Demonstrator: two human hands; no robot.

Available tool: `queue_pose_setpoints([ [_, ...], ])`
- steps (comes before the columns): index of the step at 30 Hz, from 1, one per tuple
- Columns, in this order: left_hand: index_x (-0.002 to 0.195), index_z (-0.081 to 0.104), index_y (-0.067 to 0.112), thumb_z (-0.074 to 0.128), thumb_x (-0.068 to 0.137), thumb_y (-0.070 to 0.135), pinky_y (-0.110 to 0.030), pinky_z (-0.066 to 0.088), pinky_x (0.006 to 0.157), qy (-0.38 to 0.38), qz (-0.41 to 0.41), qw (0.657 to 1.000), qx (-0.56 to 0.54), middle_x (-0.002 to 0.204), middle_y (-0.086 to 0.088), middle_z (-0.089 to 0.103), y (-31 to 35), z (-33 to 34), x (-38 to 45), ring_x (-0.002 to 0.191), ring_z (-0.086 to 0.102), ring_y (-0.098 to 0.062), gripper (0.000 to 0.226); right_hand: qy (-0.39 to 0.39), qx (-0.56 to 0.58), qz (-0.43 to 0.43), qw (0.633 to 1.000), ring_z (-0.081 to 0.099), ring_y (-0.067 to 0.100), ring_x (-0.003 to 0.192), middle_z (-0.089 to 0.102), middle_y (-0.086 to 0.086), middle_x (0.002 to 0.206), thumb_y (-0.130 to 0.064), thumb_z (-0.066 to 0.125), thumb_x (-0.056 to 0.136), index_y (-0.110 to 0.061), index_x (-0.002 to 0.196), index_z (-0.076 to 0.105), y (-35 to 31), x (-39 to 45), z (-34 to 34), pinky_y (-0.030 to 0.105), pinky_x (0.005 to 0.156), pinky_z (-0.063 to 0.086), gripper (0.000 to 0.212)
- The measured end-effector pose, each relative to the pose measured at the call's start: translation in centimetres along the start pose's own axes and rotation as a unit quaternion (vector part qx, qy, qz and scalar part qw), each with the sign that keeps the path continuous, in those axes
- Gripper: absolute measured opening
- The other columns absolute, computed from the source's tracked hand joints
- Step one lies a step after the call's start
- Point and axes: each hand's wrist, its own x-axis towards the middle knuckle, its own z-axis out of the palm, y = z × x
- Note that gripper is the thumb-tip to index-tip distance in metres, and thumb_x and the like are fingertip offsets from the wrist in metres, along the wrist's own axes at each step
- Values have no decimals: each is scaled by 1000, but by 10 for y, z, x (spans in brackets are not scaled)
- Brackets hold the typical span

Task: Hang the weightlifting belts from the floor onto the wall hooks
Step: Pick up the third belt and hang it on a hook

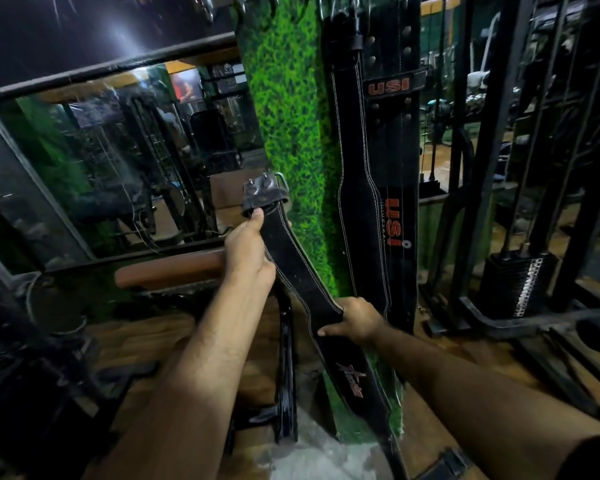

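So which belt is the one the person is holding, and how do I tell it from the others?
Find the green grass-covered wall panel; two black belts already hang on its right side, one with orange USI lettering. The held belt slants across in front of the panel, with the left hand near its metal buckle and the right hand lower down. Unlike the others, it is on no hook and has a reddish star logo.

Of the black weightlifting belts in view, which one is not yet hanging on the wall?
The black white-stitched leather belt gripped by the left hand near its buckle and the right hand mid-strap; the USI-lettered belts already hang against the green wall.
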Motion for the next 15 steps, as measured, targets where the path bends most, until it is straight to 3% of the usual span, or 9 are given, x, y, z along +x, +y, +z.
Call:
queue_pose_setpoints([
  [2, 110, 68, 2, 51, 103, 23, -29, 60, 68, -3, 3, 1000, -1, 84, -9, 72, 2, -6, 3, 68, 71, -18, 28, -7, 33, 8, 999, 71, 9, 100, 76, -8, 111, -63, 90, 56, -24, 118, 74, 3, -4, 3, 29, 91, 57, 75],
  [4, 114, 66, 1, 50, 104, 21, -30, 61, 67, -14, 1, 1000, 9, 89, -11, 71, 3, -11, 4, 69, 71, -19, 28, 21, 123, 4, 992, 66, 8, 104, 69, -12, 117, -76, 81, 51, -22, 119, 72, -8, -5, 4, 32, 98, 54, 88],
  [5, 118, 64, -1, 50, 104, 20, -32, 61, 69, -21, 0, 1000, 14, 93, -13, 71, 1, -11, 4, 73, 72, -21, 29, 36, 184, -13, 982, 64, 8, 98, 70, -11, 109, -74, 79, 57, -21, 112, 74, -20, -4, 2, 32, 91, 53, 77],
  [7, 122, 62, -2, 50, 104, 18, -43, 59, 91, -28, 2, 999, 25, 105, -17, 69, -2, -14, 6, 90, 70, -27, 30, 73, 299, -49, 950, 60, 9, 79, 67, -8, 85, -59, 73, 79, -17, 94, 74, -49, -2, -5, 29, 71, 49, 45],
  [9, 109, 65, 5, 50, 103, 15, -53, 46, 109, -42, 4, 998, 38, 108, -17, 68, -9, -16, 8, 106, 64, -32, 19, 118, 385, -55, 913, 58, 9, 73, 65, -5, 82, -52, 63, 91, -13, 97, 71, -75, 2, -17, 27, 62, 47, 41],
  [12, 99, 66, 7, 50, 104, 14, -50, 51, 103, -64, -2, 996, 55, 102, -16, 72, -19, -20, 3, 97, 69, -30, 18, 147, 434, -59, 887, 59, 11, 79, 66, -1, 91, -48, 54, 101, -14, 102, 71, -101, 7, -36, 28, 65, 50, 38],
  [13, 101, 67, 4, 49, 104, 14, -47, 54, 97, -76, -2, 995, 59, 101, -17, 74, -21, -21, 2, 93, 72, -29, 21, 153, 436, -66, 884, 59, 12, 80, 67, -1, 91, -45, 54, 101, -14, 102, 72, -107, 10, -40, 30, 67, 50, 36],
  [15, 112, 67, -4, 49, 104, 14, -46, 53, 99, -104, 2, 992, 70, 109, -22, 73, -27, -26, 1, 103, 70, -33, 27, 166, 427, -80, 885, 60, 15, 81, 69, -2, 86, -44, 60, 99, -9, 97, 73, -121, 15, -48, 35, 70, 51, 38],
])
